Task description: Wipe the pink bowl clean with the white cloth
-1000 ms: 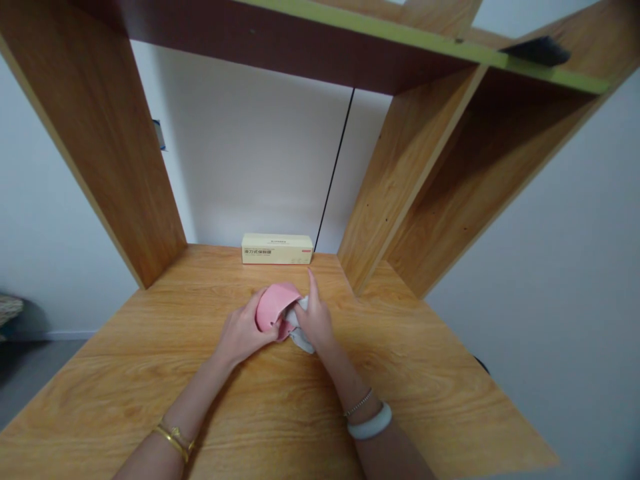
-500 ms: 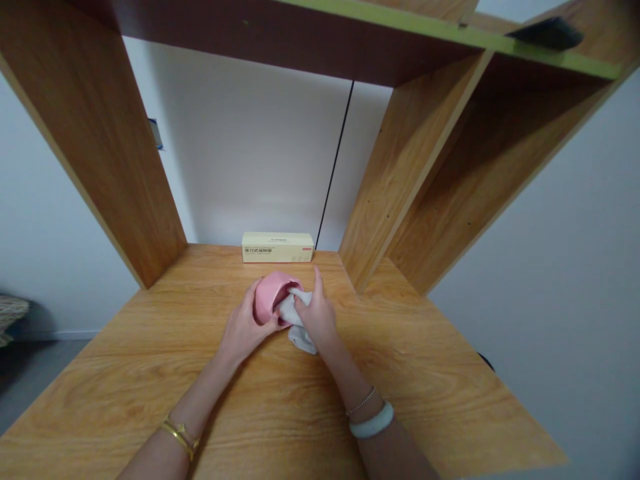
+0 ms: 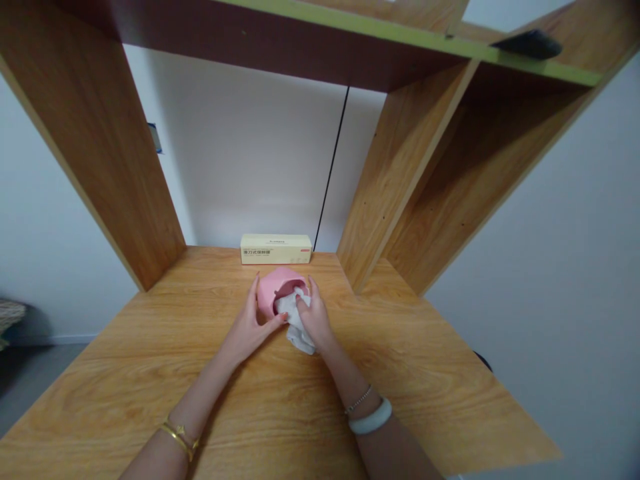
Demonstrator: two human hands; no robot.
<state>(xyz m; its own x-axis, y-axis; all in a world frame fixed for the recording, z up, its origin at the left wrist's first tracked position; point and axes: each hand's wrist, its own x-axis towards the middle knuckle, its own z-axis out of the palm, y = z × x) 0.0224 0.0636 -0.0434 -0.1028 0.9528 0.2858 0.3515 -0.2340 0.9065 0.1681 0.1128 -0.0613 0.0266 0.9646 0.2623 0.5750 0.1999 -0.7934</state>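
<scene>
A small pink bowl (image 3: 273, 288) stands tilted on its side on the wooden desk (image 3: 150, 373), its mouth turned toward me. My left hand (image 3: 247, 330) clasps the bowl's left side, thumb by the rim. My right hand (image 3: 313, 320) is closed on a white cloth (image 3: 296, 331), pressing part of it into the bowl's mouth. The cloth's loose end hangs down onto the desk below my right hand.
A long cream box (image 3: 275, 249) with printed text lies against the back wall. Slanted wooden shelf panels rise on the left (image 3: 95, 147) and right (image 3: 400, 180). A dark object (image 3: 525, 44) lies on the top shelf at the right. The desk's right edge drops off.
The bowl has turned and shifted slightly away from me, its mouth now facing me more. My right hand has pushed the cloth further into it.
</scene>
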